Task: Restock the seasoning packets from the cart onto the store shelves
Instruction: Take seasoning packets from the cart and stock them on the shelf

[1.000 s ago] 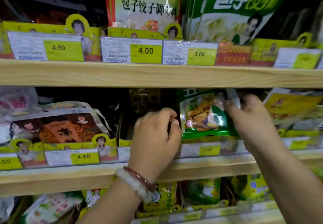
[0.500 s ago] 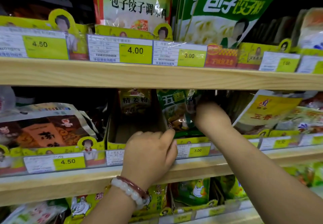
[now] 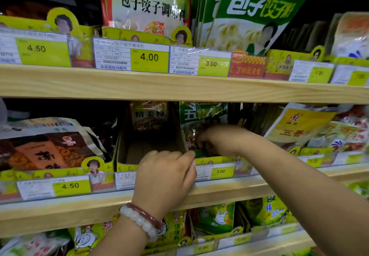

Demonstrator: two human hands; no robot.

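Observation:
A green seasoning packet [image 3: 201, 114] stands upright in the right-hand compartment of a yellow cardboard display box [image 3: 127, 152] on the middle shelf. My right hand [image 3: 215, 140] reaches into that compartment and grips the packet's lower part, fingers curled around it. My left hand [image 3: 165, 178], with bead bracelets at the wrist, holds the box's front edge at the divider, fingertips bent over the rim. The left compartment holds a brown ginger-powder packet [image 3: 149, 116] at the back, with bare cardboard in front of it.
A wooden upper shelf [image 3: 179, 88] hangs close above the box, carrying price tags and large dumpling-seasoning bags [image 3: 249, 16]. Brown packets [image 3: 46, 148] lie to the left, yellow five-spice packets [image 3: 295, 128] to the right. A 3.00 tag [image 3: 220, 171] sits under the green packet. Chicken-seasoning packets [image 3: 217, 215] fill the lower shelf.
My right hand has pushed the green packet back and down into its compartment. My left hand has dropped from the packets to the box's front edge.

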